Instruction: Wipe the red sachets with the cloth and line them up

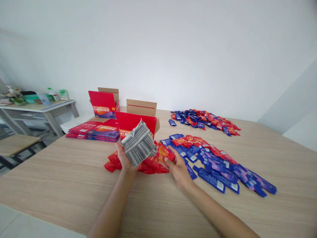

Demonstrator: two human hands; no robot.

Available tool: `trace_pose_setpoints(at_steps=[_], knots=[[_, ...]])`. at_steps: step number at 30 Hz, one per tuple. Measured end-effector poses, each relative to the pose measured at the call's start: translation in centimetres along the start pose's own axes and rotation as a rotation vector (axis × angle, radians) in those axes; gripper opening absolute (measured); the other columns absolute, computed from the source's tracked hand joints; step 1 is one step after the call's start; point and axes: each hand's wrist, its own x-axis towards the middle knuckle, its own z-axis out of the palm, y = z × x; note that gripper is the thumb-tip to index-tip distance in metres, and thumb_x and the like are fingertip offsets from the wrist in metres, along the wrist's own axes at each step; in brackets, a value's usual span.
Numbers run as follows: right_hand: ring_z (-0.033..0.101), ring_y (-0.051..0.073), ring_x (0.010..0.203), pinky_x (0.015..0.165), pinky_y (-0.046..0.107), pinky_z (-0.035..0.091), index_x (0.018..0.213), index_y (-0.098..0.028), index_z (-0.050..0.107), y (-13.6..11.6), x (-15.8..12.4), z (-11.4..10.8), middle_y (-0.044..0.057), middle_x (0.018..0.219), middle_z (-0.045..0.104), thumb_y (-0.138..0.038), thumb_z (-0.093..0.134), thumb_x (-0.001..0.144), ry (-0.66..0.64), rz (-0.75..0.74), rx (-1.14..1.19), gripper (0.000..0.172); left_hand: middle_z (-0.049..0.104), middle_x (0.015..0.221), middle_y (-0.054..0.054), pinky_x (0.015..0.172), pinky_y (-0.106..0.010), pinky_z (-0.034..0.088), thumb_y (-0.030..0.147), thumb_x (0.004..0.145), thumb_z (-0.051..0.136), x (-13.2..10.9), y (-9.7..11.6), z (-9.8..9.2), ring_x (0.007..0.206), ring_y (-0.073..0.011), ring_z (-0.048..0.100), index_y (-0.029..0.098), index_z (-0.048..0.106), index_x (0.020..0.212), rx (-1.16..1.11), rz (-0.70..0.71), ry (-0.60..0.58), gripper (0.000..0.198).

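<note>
A folded cloth (140, 143) with grey, black and white stripes rests in my left hand (125, 160), whose fingers are mostly hidden beneath it. Between the thumb and fingers of my right hand (179, 169) is a red sachet (166, 152) with an orange print, close to the cloth's right edge. Under both hands lies a heap of red sachets (148, 168). An open red carton (123, 119) with its flaps up stands just behind the cloth, which covers part of its front. To the right, long blue sachets (215, 180) are spread out with red ones among them.
Farther back on the wooden table (158, 205) is a mixed pile of blue and red sachets (205, 120). Flattened cartons (95, 130) are stacked at left, before another open carton (102, 102). A side desk (53, 106) and a stool (18, 143) stand beyond the left edge.
</note>
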Motion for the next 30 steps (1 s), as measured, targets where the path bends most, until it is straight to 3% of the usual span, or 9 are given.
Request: trace_pose_setpoints(at_steps=[3, 7, 15, 19, 24, 27, 30], knots=[[0.056, 0.029, 0.127, 0.107, 0.050, 0.047, 0.132, -0.024, 0.055, 1.7, -0.8, 0.1, 0.009, 0.139, 0.059, -0.040, 0.072, 0.082, -0.018, -0.151, -0.349, 0.056, 0.069, 0.124, -0.014, 0.106, -0.055, 0.043, 0.070, 0.092, 0.027, 0.0, 0.3, 0.2, 0.123, -0.0344, 0.059, 0.018, 0.059, 0.134, 0.011, -0.016, -0.023, 0.074], [0.055, 0.025, 0.129, 0.113, 0.048, 0.038, 0.136, -0.021, 0.052, 2.6, -1.2, 0.8, 0.010, 0.138, 0.060, -0.033, 0.057, 0.091, -0.060, -0.319, -0.694, 0.048, 0.070, 0.121, -0.012, 0.106, -0.053, 0.044, 0.071, 0.092, 0.026, -0.3, 1.0, 0.6, 0.123, -0.0330, 0.059, 0.021, 0.061, 0.132, 0.015, 0.034, -0.044, 0.073], [0.062, 0.020, 0.119, 0.099, 0.032, 0.049, 0.136, -0.018, 0.050, 1.0, 1.1, 5.3, 0.011, 0.129, 0.066, -0.004, 0.041, 0.090, -0.284, -0.485, -1.267, 0.050, 0.067, 0.126, -0.014, 0.105, -0.052, 0.044, 0.069, 0.093, 0.030, 0.1, 1.5, 0.1, 0.117, -0.0327, 0.062, 0.019, 0.055, 0.139, 0.084, 0.057, -0.071, 0.072], [0.065, 0.023, 0.116, 0.095, 0.031, 0.051, 0.132, -0.015, 0.056, 2.4, 2.2, 5.9, 0.014, 0.135, 0.062, 0.003, 0.043, 0.083, -0.364, -0.502, -1.376, 0.054, 0.068, 0.125, -0.014, 0.103, -0.051, 0.046, 0.067, 0.095, 0.025, 1.0, 2.5, -1.0, 0.107, -0.0295, 0.067, 0.020, 0.053, 0.140, 0.068, 0.107, -0.085, 0.071], [0.058, 0.031, 0.125, 0.102, 0.041, 0.049, 0.128, -0.007, 0.060, 4.8, 1.2, 5.4, 0.024, 0.143, 0.052, 0.003, 0.049, 0.083, -0.471, -0.570, -1.510, 0.047, 0.067, 0.129, -0.013, 0.101, -0.048, 0.047, 0.065, 0.095, 0.026, 2.3, 4.2, -2.8, 0.111, -0.0277, 0.066, 0.025, 0.051, 0.142, -0.009, 0.164, -0.116, 0.067], [0.057, 0.030, 0.125, 0.105, 0.042, 0.046, 0.119, -0.009, 0.066, 5.3, 0.4, 5.2, 0.022, 0.140, 0.055, -0.001, 0.052, 0.088, -0.501, -0.624, -1.555, 0.036, 0.064, 0.133, -0.012, 0.104, -0.046, 0.045, 0.064, 0.095, 0.027, 2.6, 4.8, -3.4, 0.117, -0.0268, 0.063, 0.026, 0.049, 0.144, -0.024, 0.210, -0.117, 0.066], [0.061, 0.030, 0.114, 0.098, 0.046, 0.048, 0.114, -0.015, 0.069, 5.0, 0.1, 5.3, 0.020, 0.128, 0.062, -0.008, 0.051, 0.092, -0.455, -0.657, -1.590, 0.029, 0.063, 0.134, -0.013, 0.104, -0.045, 0.045, 0.064, 0.095, 0.027, 2.5, 4.9, -3.4, 0.120, -0.0265, 0.061, 0.023, 0.048, 0.145, -0.002, 0.234, -0.111, 0.068]])
